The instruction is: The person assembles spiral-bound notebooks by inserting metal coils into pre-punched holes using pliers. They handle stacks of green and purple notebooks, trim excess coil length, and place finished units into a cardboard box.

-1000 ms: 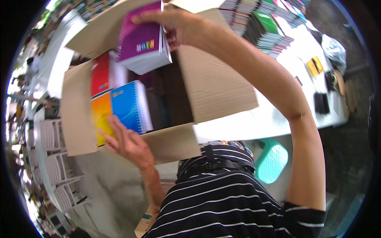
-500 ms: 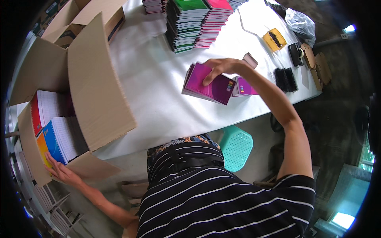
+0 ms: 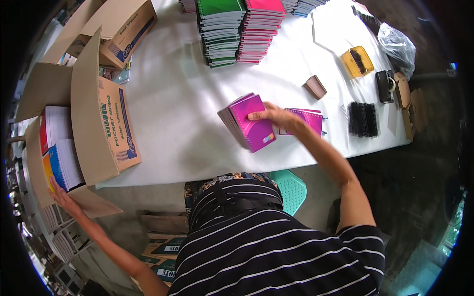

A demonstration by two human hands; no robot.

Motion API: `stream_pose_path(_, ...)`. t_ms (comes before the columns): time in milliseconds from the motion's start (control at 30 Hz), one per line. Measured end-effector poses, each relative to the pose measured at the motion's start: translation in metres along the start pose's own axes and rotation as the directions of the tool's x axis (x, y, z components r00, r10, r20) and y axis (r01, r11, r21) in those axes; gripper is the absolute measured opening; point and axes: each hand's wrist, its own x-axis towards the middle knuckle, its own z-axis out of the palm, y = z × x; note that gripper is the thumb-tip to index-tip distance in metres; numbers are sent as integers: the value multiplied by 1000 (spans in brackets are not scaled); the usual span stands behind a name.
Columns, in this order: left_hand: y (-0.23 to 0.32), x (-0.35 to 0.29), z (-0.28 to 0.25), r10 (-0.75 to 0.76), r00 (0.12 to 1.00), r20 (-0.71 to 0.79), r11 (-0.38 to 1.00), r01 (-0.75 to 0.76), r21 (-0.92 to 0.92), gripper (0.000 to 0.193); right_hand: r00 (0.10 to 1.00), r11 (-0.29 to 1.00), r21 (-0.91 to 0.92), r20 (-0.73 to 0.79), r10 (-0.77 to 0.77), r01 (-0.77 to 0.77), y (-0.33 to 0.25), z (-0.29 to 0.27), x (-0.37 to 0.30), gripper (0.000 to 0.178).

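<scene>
I see my right hand (image 3: 274,117) closed around a small stack of magenta spiral notebooks (image 3: 249,123), thumb side on top, fingers over its right edge. I cannot count the notebooks in the stack exactly; several page edges show along its left side. The stack is tilted, its long axis running from far left to near right, cover facing up. It sits just left of the grip, above the white tabletop (image 3: 182,98) near its near edge. One more magenta notebook (image 3: 308,121) lies flat on the tabletop just right of the hand.

My left hand (image 3: 61,197) is far off to the left, fingers spread flat against the lower flap of an open cardboard box (image 3: 98,128), holding nothing. Inside the box stand coloured notebooks (image 3: 57,158), their spines upright.

Farther away on the tabletop stand two tall piles of notebooks, one green-topped (image 3: 219,29) and one pink-topped (image 3: 261,27). To the right lie one small brown block (image 3: 314,87), one yellow tray (image 3: 357,61) and one bundle of black spiral bindings (image 3: 363,119).
</scene>
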Motion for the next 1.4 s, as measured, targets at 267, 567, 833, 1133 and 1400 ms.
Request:
stream_pose_path(267,-7,-2,-2,-29,999,22,999,29,-35,51,843,389,803,-526,108,451,100,67,-1,48)
stream_pose_path(567,-6,-3,2,-37,999,7,999,37,-26,51,673,297,714,-699,243,634,100,62,1,67)
stream_pose_path(833,-15,-7,3,94,992,-87,995,-92,26,51,872,344,859,-456,178,379,99,43,-26,49)
stream_pose_path(1133,55,5,-8,-267,959,-93,954,249,-166,46,764,959,-258,-594,-254,119,-67,160,-100,41)
stream_pose_path(1400,52,0,-22,-321,947,13,942,321,-101,52,817,664,-501,177,-549,554,-280,370,132,41)
